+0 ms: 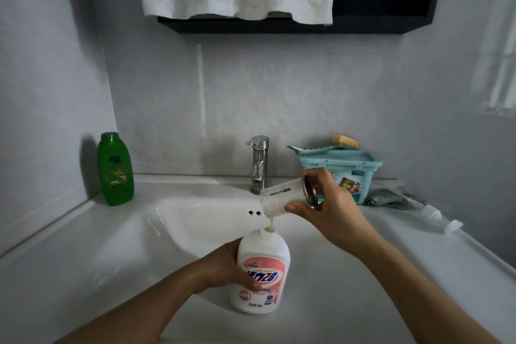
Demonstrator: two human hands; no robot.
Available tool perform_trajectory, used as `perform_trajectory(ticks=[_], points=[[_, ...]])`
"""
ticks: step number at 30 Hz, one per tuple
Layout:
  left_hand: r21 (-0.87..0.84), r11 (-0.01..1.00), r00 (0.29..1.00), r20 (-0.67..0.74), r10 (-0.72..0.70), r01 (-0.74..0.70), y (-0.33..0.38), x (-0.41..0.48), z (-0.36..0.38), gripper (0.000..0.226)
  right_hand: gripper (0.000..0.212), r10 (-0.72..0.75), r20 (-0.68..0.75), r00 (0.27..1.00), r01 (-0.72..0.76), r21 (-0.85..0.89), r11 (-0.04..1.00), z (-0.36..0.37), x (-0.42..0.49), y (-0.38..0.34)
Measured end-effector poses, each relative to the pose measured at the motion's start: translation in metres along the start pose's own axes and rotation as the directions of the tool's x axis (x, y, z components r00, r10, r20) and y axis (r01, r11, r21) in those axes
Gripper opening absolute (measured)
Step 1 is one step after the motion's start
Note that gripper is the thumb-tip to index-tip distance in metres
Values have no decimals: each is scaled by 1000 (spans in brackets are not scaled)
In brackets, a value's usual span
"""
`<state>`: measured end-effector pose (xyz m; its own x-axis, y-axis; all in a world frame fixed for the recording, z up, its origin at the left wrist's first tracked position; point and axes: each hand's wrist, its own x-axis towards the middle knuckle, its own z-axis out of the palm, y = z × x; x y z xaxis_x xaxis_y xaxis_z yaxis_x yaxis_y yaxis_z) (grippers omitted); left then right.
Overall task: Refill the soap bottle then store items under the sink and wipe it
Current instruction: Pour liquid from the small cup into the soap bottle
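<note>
left hand (231, 268) wraps round the white soap bottle (262, 274), steadying it upright at the front of the sink (167, 232). above its open neck a clear jar (282, 197) is tipped, a thin pale stream running in, gripped by the right hand (329, 204). the refill is mid-pour. next, i judge, the jar must level off without dripping, then the pump (438, 216) lying far right goes back on.

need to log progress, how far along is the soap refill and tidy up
Done: the pump lies off on the counter. In hand: the left hand steadies the soap bottle while the right hand tips the clear jar, soap running into the bottle neck. Left: the green bottle and blue box sit out unstored, and the grey cloth lies unused.
</note>
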<state>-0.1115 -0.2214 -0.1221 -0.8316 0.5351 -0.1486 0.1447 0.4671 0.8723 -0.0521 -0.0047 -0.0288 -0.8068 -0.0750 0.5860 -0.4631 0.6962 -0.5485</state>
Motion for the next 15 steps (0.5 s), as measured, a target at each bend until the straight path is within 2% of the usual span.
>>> perform_trajectory(ticks=[5,15], points=[[9,1000,1000,14,-1,1,2,-1,1,65,62,-17,-19,1000,16,-22,1000,1,0,1],[-31,1000,999,51,6,-4,2,-2,2,66,57,-17,-21,1000,17,-7,1000,-1,-1,-2]])
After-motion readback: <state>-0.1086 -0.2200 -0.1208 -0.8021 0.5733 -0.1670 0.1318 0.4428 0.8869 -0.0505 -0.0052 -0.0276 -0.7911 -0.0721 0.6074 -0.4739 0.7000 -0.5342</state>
